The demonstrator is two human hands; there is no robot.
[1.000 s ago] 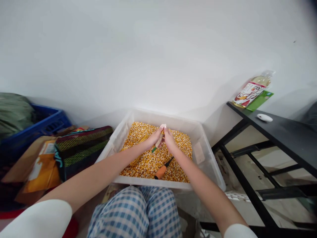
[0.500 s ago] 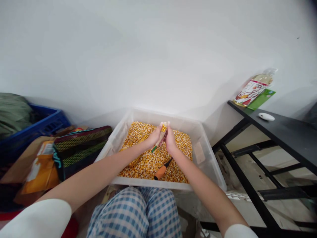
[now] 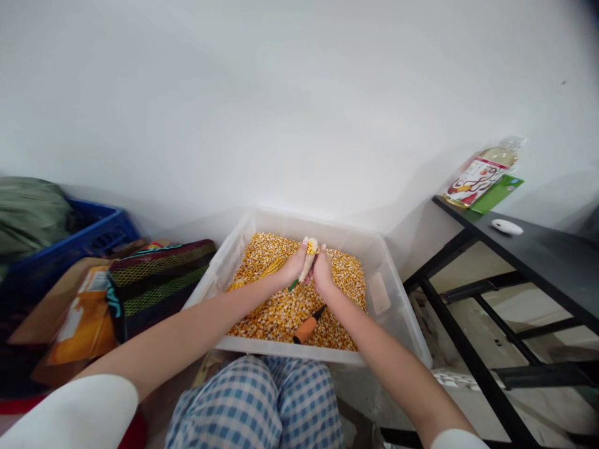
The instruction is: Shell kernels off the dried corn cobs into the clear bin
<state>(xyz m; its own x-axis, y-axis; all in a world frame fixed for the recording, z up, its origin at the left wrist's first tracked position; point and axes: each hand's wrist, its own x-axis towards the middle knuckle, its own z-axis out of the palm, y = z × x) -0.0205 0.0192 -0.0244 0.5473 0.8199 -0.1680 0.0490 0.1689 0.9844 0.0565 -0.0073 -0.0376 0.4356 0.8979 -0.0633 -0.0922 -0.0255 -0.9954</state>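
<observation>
Both my hands are closed around one corn cob point(image 3: 306, 269), held tilted above the plastic bin. My left hand point(image 3: 294, 267) grips its left side, and my right hand point(image 3: 322, 272) presses from the right. Part of the cob is pale and bare, with yellow kernels left near its upper end. A small green piece point(image 3: 293, 285) sticks out below my left hand; its kind is unclear. Loose corn kernels point(image 3: 281, 318) lie under my hands. On them rests a tool with an orange handle point(image 3: 306, 329) and a dark shaft, below my right wrist. Another yellow cob point(image 3: 272, 267) lies left of my left hand.
The translucent bin point(image 3: 388, 262) stands against the white wall, before my knees. At right, a black table point(image 3: 552, 249) carries a bottle point(image 3: 482, 178), a green packet point(image 3: 496, 194) and a white object point(image 3: 507, 227). A mesh bag point(image 3: 159, 280) and blue crate point(image 3: 93, 227) are at left.
My hands have turned the cob slightly, so more of its pale end shows between my thumbs. The whole view has shifted a little; the orange-handled tool stays on the kernels.
</observation>
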